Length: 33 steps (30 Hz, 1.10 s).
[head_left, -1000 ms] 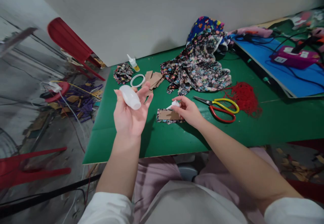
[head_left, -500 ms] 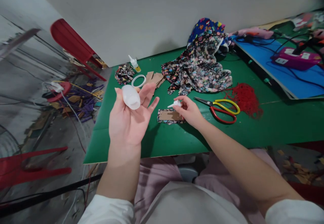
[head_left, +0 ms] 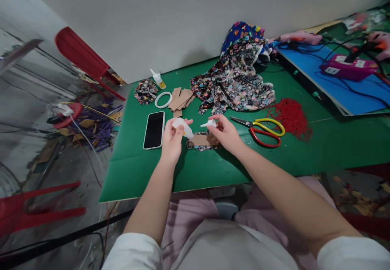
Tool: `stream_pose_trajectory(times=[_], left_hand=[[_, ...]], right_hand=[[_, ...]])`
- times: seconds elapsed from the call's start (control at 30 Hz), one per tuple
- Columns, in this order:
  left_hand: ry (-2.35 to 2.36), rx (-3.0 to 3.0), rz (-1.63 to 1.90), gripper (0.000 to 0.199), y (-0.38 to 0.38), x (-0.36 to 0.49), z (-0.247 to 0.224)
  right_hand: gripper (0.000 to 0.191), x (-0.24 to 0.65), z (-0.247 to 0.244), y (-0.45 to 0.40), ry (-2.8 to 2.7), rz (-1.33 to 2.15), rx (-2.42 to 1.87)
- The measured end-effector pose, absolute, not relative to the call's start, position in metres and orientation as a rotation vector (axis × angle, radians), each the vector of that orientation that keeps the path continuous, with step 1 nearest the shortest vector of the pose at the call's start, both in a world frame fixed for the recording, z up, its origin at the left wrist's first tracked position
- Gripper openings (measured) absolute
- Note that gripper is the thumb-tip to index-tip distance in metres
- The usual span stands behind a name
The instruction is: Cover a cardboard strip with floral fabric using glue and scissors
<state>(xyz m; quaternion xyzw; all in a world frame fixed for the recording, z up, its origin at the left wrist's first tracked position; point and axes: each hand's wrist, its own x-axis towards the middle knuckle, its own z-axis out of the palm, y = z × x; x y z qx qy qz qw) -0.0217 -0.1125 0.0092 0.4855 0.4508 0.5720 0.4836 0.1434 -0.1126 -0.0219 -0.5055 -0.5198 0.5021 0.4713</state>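
Observation:
My left hand (head_left: pixel 172 142) is closed around a translucent white bottle (head_left: pixel 184 128), tilted with its lower end toward the right. Just to its right, my right hand (head_left: pixel 226 133) pinches a small white nozzle cap (head_left: pixel 210 123) whose tip points left. The bottle and the cap are apart. Below them on the table lies a brown cardboard strip (head_left: pixel 202 140) on a piece of floral fabric (head_left: pixel 203 147); my right fingers hover over its right end and hide part of it. A phone (head_left: pixel 154 130) lies left of my left hand.
On the green table (head_left: pixel 137 172) are scissors (head_left: pixel 258 129), red threads (head_left: pixel 291 117), floral cloth (head_left: pixel 237 83), cardboard pieces (head_left: pixel 181 99), a white ring (head_left: pixel 163 99), a fabric bundle (head_left: pixel 146 91) and a small glue bottle (head_left: pixel 158 79). A purple device (head_left: pixel 349 67) sits on a blue board (head_left: pixel 359 95).
My left hand has moved down and right with the bottle, closing its fingers around it, and now sits near the cap. The phone has come into view. My right hand has barely moved.

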Motion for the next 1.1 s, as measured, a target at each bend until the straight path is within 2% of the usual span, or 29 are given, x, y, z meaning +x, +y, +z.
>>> stream_pose_trajectory(times=[0.13,0.4,0.7,0.93,1.1], left_hand=[[1.165,1.27,1.343,0.034,-0.111,-0.027,-0.011],[1.264,1.32,1.284,0.036,-0.112,-0.029,-0.019],[1.386,1.604,1.193,0.035,-0.115,-0.032,-0.017],[1.437,1.817,1.114,0.03,-0.117,-0.03,-0.007],[1.373,1.683,1.181,0.036,-0.117,-0.03,-0.009]], right_hand=[[0.028,0.142,-0.021,-0.115,-1.29,1.278,-1.227],[0.026,0.14,-0.023,-0.119,-1.381,1.366,-1.234],[0.021,0.139,-0.02,-0.122,-1.59,1.095,-1.286],[0.026,0.139,-0.02,-0.122,-1.599,1.074,-1.277],[0.029,0.139,-0.023,-0.12,-1.593,1.061,-1.264]])
